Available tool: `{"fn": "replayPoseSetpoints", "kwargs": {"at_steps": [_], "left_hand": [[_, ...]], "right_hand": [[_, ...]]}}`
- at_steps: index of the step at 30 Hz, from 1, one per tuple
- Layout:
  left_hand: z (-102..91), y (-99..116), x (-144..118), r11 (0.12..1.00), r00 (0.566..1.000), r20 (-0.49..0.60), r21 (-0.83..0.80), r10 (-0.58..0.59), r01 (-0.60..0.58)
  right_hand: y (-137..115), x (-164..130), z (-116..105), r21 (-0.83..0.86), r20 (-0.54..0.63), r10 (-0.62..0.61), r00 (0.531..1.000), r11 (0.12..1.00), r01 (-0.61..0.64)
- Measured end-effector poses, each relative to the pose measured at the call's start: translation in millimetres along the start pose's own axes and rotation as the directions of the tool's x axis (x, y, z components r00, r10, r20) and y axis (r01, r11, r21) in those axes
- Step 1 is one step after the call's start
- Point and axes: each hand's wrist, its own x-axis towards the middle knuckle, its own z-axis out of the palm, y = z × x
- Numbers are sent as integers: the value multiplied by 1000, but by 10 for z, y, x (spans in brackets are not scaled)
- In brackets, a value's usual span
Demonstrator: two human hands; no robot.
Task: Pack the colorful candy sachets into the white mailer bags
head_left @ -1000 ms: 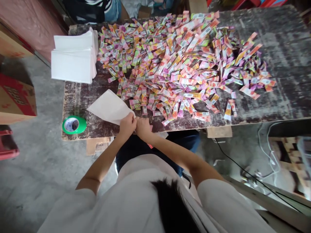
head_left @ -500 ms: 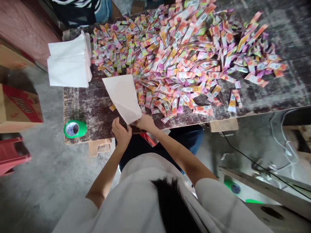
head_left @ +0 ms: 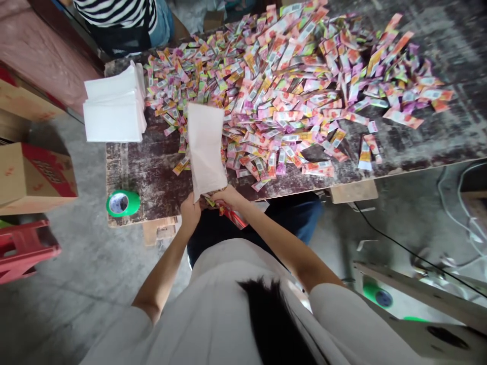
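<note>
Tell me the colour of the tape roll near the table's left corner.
Green, with a pale core: the tape roll lies flat on the dark table, clearest in the head view.

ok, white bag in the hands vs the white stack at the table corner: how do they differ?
The held white bag is a single piece; the stack of white bags is many layered together. The held bag is gripped at its near end by the left hand and right hand, and overlaps the sachets; the stack lies untouched at the table corner. Both are plain white and flat.
</note>
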Motion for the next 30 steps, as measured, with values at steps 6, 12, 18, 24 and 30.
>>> {"fn": "replayPoseSetpoints", "kwargs": {"at_steps": [6, 12, 18, 24, 30], "left_hand": [[-59, 124, -28, 993, 995, -83, 106, 64, -54], [-67, 113, -36, 920, 999, -3, 389, 43, -39], [163, 94, -206, 955, 945, 259, 165, 200, -247], [364, -80, -310, 862, 891, 450, -475, 66, 176], [430, 35, -206, 389, 843, 496, -749, -207, 536]], "right_hand": [[47, -130, 75, 112, 82, -29, 996, 993, 20], [105, -161, -24, 216, 69, 45, 997, 975, -59], [54, -138, -30, 232, -70, -105, 992, 966, 118], [113, -11, -80, -277, -52, -284, 957, 925, 260], [205, 8, -77, -675, 79, -101, 992, 727, 128]]}}
